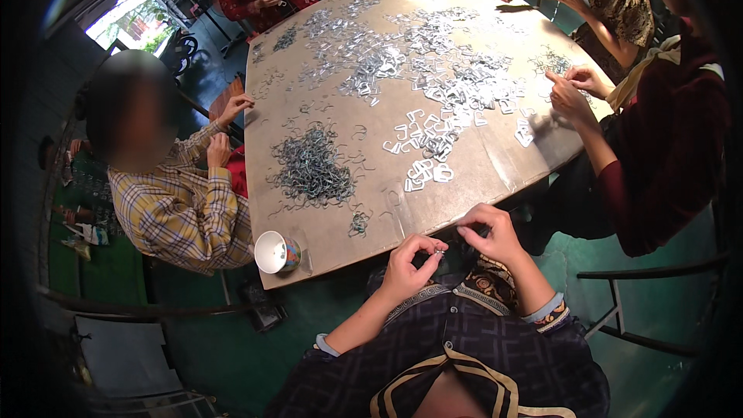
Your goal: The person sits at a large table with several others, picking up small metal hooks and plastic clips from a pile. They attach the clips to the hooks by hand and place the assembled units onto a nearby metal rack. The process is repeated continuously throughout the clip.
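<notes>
Just off the table's near edge, my left hand [410,267] pinches a small shiny metal piece [439,250] between thumb and fingertips. My right hand [492,234] is a little to its right, fingers curled and tips pressed together; what they hold, if anything, is too small to make out. Beyond my hands lie flat silvery loop-shaped metal pieces [424,173], the closest of a wide scatter. To the left is a dense heap of dark, greenish curved wire pieces [313,166], with a small clump of the same wires [358,223] nearer to me.
A paper cup [272,252] stands at the brown table's [371,217] near left corner. People sit around it: one in a plaid shirt [182,213] at left, one in dark red [658,162] at right, others farther back. A metal stool frame [619,310] stands at lower right.
</notes>
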